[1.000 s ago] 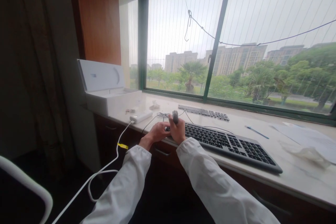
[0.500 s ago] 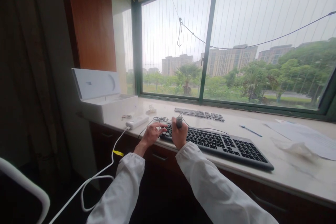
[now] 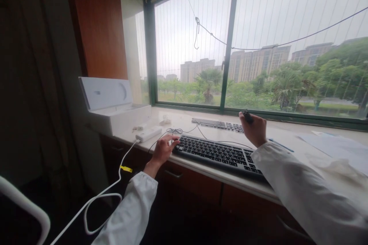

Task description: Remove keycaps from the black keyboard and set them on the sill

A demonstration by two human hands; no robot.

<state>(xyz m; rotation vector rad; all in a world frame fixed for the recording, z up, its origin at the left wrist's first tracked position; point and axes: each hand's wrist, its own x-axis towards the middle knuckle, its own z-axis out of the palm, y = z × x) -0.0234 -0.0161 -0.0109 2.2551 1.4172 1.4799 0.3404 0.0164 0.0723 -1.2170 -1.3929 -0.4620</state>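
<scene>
A black keyboard (image 3: 214,153) lies along the front edge of the counter, its cable running behind it. At its left end is my left hand (image 3: 164,148), thumb and forefinger stretched toward the corner keys with a gap between them. I see nothing held there. My right hand (image 3: 255,129) is raised above the right part of the keyboard, wrapped round a tool with a short black handle (image 3: 247,116). The tool's working end is hidden. Behind, a thin dark key panel (image 3: 217,124) lies near the window, partly covered by my right hand.
An open white box (image 3: 126,120) stands at the left. Before it lie a white power strip (image 3: 148,133) and small pale items (image 3: 165,120). Coiled black cable (image 3: 174,131) sits behind my left hand. A blue pen (image 3: 283,145) and papers (image 3: 330,143) lie at the right.
My right hand has moved right and up with the black-handled tool, from the keyboard's left end to above its right part. My left hand has shifted slightly left and stays beside the keyboard corner.
</scene>
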